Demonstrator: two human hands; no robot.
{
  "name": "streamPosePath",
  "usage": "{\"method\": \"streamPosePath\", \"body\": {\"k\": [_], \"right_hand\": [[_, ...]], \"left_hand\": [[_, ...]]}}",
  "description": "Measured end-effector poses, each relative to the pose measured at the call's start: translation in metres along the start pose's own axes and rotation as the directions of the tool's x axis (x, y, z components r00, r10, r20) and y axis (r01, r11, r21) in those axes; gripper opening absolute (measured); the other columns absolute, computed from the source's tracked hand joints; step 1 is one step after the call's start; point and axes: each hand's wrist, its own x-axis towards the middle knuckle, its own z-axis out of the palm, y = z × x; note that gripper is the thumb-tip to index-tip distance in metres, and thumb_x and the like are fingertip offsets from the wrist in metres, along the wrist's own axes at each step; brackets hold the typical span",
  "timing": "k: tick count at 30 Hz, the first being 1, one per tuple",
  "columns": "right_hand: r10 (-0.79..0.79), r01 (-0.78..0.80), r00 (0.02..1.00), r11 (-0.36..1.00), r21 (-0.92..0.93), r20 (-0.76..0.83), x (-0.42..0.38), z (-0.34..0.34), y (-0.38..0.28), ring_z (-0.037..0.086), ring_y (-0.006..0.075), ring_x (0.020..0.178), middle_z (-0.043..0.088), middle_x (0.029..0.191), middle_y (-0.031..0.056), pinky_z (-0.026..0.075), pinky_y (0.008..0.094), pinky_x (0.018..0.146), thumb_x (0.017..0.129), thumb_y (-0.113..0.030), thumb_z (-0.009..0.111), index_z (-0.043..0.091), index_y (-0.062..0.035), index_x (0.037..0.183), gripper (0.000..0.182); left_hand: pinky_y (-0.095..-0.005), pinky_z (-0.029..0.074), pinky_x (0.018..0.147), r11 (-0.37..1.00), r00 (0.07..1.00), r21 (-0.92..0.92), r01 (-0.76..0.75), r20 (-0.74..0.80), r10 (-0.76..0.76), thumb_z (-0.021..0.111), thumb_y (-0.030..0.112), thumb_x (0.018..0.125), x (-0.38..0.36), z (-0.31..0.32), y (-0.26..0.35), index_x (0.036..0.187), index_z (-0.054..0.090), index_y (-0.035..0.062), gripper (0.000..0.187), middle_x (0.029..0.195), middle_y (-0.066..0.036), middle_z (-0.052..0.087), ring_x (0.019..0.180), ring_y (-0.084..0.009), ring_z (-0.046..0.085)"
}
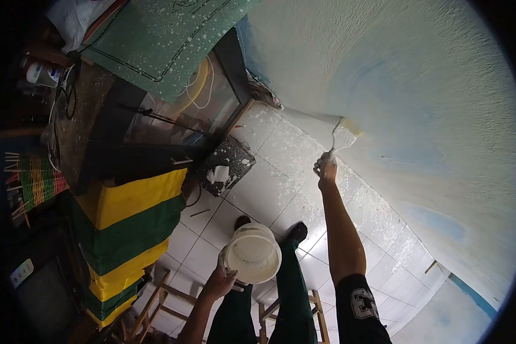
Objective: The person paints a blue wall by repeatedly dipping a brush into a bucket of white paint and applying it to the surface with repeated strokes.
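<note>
In the head view my right hand (325, 168) grips the handle of a wide paintbrush (344, 136), its pale bristles at the wall (395, 97). White covers much of that wall, with bluish patches showing through. My left hand (222, 280) is closed on the rim of a white bucket (252, 252), held in front of my legs. Pale paint lies inside the bucket and coats its inner wall.
White splatters dot the tiled floor (269, 172). To the left stand a dark cabinet (155, 155) under a speckled green cloth (155, 46) and a yellow-green striped cover (137, 229). A black box (226, 163) sits by the cabinet; wooden stool legs (166, 295) show below.
</note>
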Motion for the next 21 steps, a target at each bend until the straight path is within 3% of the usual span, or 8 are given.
{"method": "streamPosePath", "body": {"k": [2,7,10,13,16,17,19,21], "right_hand": [[0.185,-0.193,0.981,0.971,-0.142,-0.066,0.003,-0.001,0.01,0.044,0.0113,0.055,0.04,0.059,-0.0032,0.04,0.0312,0.055,0.088,-0.05,0.039,0.044,-0.018,0.075,0.035],[0.287,-0.291,0.957,0.94,-0.178,-0.051,0.0,-0.005,0.014,0.046,0.0116,0.058,0.043,0.064,-0.004,0.041,0.034,0.058,0.09,-0.042,0.039,0.047,-0.0188,0.079,0.027],[0.335,-0.342,0.938,0.935,-0.089,-0.091,-0.014,-0.007,0.007,0.044,0.0103,0.052,0.041,0.058,-0.0041,0.04,0.031,0.052,0.087,-0.028,0.045,0.047,-0.0163,0.074,0.018],[0.321,-0.336,0.94,0.931,-0.144,-0.116,-0.016,-0.011,-0.016,0.042,0.0105,0.046,0.039,0.053,-0.0039,0.038,0.029,0.046,0.086,-0.024,0.045,0.046,-0.0147,0.072,0.017],[0.11,-0.117,0.99,0.99,0.08,0.083,-0.019,-0.012,-0.066,0.037,0.0092,0.041,0.036,0.051,-0.0048,0.035,0.0263,0.04,0.089,-0.037,0.046,0.044,-0.0151,0.071,0.028],[0.103,-0.136,0.977,0.975,0.177,0.184,-0.035,-0.008,-0.094,0.034,0.0069,0.039,0.033,0.051,-0.0071,0.033,0.0246,0.04,0.09,-0.04,0.044,0.044,-0.0142,0.072,0.031],[0.054,-0.056,0.996,0.998,0.03,0.069,-0.082,0.02,-0.142,0.03,0.0053,0.04,0.03,0.051,-0.0082,0.032,0.0239,0.043,0.091,-0.035,0.043,0.043,-0.0131,0.074,0.028],[-0.038,0.035,0.998,0.998,0.061,0.053,-0.129,0.043,-0.175,0.029,0.006,0.041,0.031,0.052,-0.007,0.032,0.0238,0.045,0.092,-0.032,0.042,0.045,-0.0099,0.078,0.026]], "left_hand": [[-0.0334,0.058,0.059,0.999,1.0,-0.036,0.016,0.002,-0.016,0.041,-0.001,0.085,-0.004,0.001,0.005,0.134,-0.004,0.0132,0.067,0.122,-0.021,0.038,0.082,-0.0272,0.062],[-0.0325,0.058,0.059,0.999,1.0,-0.038,-0.018,0.021,0.019,0.039,-0.003,0.085,-0.006,0.005,0.008,0.134,-0.004,0.0149,0.068,0.126,-0.022,0.035,0.088,-0.0291,0.06],[-0.0364,0.052,0.076,0.994,0.996,0.064,-0.085,0.028,0.083,0.046,0.003,0.084,-0.005,0.01,0.007,0.134,-0.002,0.0116,0.07,0.129,-0.019,0.029,0.111,-0.0277,0.043],[-0.0358,0.038,0.095,0.985,0.987,0.075,-0.157,0.057,0.153,0.049,0.004,0.084,-0.004,0.013,-0.003,0.135,0.0,0.0072,0.07,0.132,-0.018,0.027,0.121,-0.0243,0.032],[-0.0329,0.023,0.103,0.958,0.975,0.184,-0.221,0.056,0.214,0.049,0.006,0.084,-0.011,0.017,0.004,0.135,0.0,0.0044,0.071,0.134,-0.017,0.026,0.123,-0.023,0.029],[-0.0327,0.024,0.103,0.963,0.974,0.147,-0.223,0.06,0.217,0.048,0.004,0.084,-0.013,0.016,0.005,0.135,0.0,0.004,0.07,0.133,-0.018,0.028,0.122,-0.0238,0.032],[-0.0322,0.027,0.101,0.972,0.973,0.069,-0.224,0.072,0.22,0.045,0.001,0.083,-0.016,0.016,0.006,0.135,0.0,0.0033,0.069,0.132,-0.02,0.031,0.12,-0.0254,0.037],[-0.0343,0.034,0.097,0.934,0.963,0.234,-0.269,0.065,0.261,0.045,0.002,0.083,-0.009,0.006,-0.013,0.135,-0.001,0.0037,0.07,0.131,-0.021,0.032,0.117,-0.0276,0.041]]}}
